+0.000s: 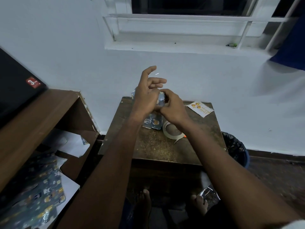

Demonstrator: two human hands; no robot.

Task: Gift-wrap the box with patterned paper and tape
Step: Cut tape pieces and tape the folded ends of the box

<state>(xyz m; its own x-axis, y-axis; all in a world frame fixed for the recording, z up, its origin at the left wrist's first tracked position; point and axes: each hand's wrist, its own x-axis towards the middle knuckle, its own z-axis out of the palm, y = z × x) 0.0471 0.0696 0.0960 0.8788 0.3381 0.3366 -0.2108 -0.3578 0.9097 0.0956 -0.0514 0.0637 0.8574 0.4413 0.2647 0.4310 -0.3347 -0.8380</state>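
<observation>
A box wrapped in blue patterned paper (152, 122) stands upright on the small brown table (153, 146), mostly hidden behind my hands. My left hand (146, 95) rests against the upper left of the box with its fingers spread and lifted. My right hand (173, 107) pinches the paper at the box's top right corner. A roll of clear tape (171, 131) lies flat on the table just right of the box, under my right wrist.
A small white card with orange shapes (200, 108) lies at the table's far right. Spare patterned paper (38, 192) and white sheets sit on the low shelf at left. A black-lined bin (236, 147) stands right of the table. My bare feet are below.
</observation>
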